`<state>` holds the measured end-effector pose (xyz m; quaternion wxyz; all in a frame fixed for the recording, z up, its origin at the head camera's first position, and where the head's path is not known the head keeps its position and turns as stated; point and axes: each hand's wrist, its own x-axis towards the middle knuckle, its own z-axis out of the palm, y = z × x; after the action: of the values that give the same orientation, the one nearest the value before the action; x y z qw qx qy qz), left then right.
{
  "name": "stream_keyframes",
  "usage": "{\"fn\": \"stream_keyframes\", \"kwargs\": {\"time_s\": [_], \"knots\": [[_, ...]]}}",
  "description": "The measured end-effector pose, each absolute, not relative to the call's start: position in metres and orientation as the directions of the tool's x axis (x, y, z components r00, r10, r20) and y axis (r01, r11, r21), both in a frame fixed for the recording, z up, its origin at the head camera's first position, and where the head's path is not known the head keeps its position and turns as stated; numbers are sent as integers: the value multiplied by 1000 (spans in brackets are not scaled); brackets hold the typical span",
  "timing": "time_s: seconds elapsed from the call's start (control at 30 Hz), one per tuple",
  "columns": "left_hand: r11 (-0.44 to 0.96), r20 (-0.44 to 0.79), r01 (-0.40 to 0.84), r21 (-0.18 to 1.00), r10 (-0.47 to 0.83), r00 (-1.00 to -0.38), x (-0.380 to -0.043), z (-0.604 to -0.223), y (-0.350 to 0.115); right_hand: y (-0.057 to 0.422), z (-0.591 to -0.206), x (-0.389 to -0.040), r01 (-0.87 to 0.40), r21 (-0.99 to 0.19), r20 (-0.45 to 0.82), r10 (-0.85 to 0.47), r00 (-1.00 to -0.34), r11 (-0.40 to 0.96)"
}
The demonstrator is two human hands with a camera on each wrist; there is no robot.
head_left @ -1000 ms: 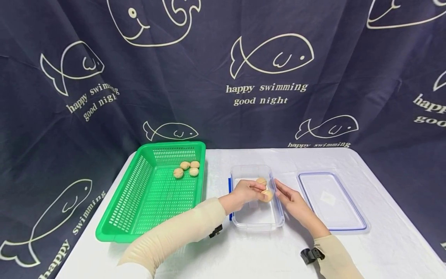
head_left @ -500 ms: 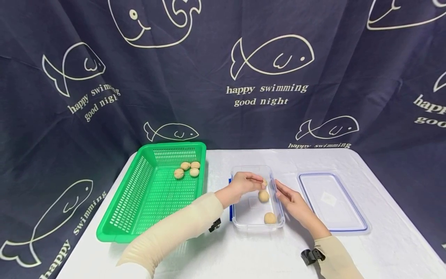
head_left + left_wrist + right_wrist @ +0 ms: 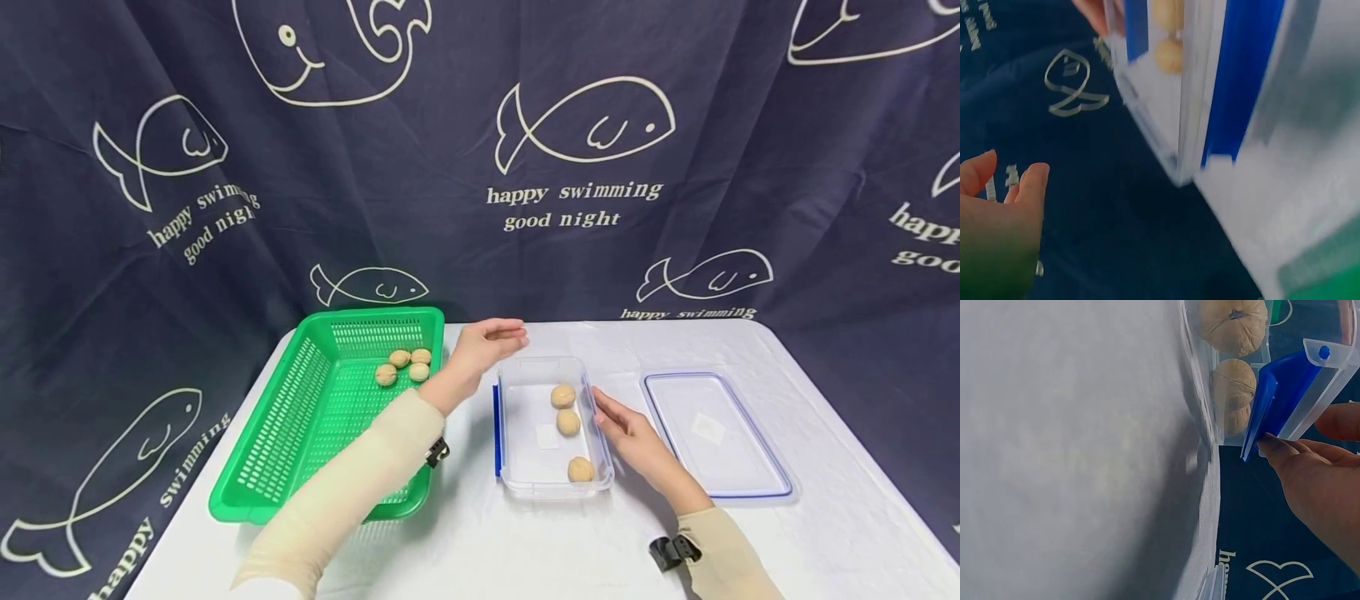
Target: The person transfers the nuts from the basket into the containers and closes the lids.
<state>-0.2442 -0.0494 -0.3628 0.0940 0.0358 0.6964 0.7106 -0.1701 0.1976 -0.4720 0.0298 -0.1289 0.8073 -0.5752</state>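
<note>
Three walnuts (image 3: 580, 469) lie in the clear plastic box (image 3: 557, 489) with blue side latches, two close together toward the back and one at the near right corner. Fingers extended, my left hand (image 3: 487, 346) hovers above the table between the basket and the box's far left corner, holding nothing. In the left wrist view, the left hand (image 3: 1007, 212) is at the lower left, apart from the box. My right hand (image 3: 637, 446) rests against the box's right wall. In the right wrist view, its fingertips touch the blue latch (image 3: 1279, 394).
A green perforated basket (image 3: 322, 500) stands on the left, with several walnuts (image 3: 386, 375) near its far right corner. To the right lies the clear lid (image 3: 712, 433) with a blue seal. White cloth covers the table (image 3: 540, 550); a dark fish-print curtain (image 3: 585, 258) hangs behind.
My left hand has let go of a walnut inside the box and moved up and left, out of it. All three walnuts there are now uncovered. My right hand has stayed in place.
</note>
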Motion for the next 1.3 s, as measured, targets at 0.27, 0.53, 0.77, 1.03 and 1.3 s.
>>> {"fn": "stream_keyframes", "kwargs": {"time_s": [0.27,0.53,0.77,1.03,1.3], "knots": [[29,4,6,1000,84,-996,-250,-348,-91,197,-471,-169,-167,-931,88,-245,-965,325],[64,22,20,998,-25,-999,-261,-350,-134,198,-472,-169,-174,-930,94,-249,-964,324],[57,51,45,997,-103,-993,-273,-363,-170,199,-472,-169,-181,-925,99,-249,-963,334],[19,-10,-14,1000,-213,-977,-287,-389,-206,199,-473,-169,-185,-924,104,-247,-964,334],[33,-143,-153,988,-219,-965,-289,-409,-235,198,-472,-170,-184,-929,104,-249,-963,321]]}}
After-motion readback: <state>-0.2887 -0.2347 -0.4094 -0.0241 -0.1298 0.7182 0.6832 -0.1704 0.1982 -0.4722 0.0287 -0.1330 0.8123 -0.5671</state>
